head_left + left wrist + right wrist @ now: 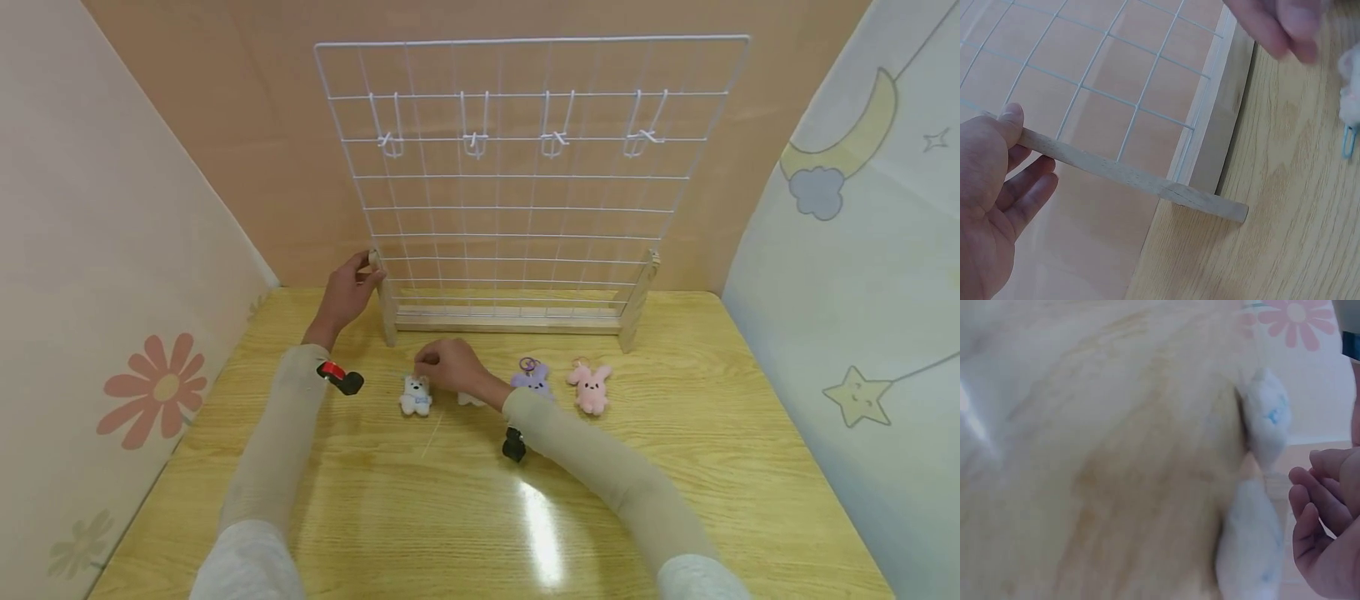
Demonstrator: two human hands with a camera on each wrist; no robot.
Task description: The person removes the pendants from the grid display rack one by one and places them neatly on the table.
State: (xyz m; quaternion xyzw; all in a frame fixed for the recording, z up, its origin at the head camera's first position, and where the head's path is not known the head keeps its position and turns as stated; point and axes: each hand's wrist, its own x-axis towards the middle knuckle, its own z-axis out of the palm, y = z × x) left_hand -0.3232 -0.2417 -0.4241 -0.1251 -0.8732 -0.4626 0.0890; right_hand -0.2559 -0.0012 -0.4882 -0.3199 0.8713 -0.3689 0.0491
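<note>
My left hand (348, 292) holds the top of the left wooden upright (386, 308) of a white wire grid stand (525, 177), thumb on one side and fingers on the other. Over the table, my right hand (452, 365) hovers just behind a white bear plush keychain (416, 398); its fingers are loosely curled, with nothing visible between them. A second white plush (470, 400) lies partly hidden under that wrist. To its right are a purple plush keychain (534, 382), partly covered by the sleeve, and a pink bunny plush keychain (592, 393).
Several white hooks (474, 142) hang in a row on the upper grid. The stand's wooden base (510, 323) sits at the back of the wooden table (420, 517). Printed panels flank both sides, the left with a flower (165, 386), the right with a moon (873, 125).
</note>
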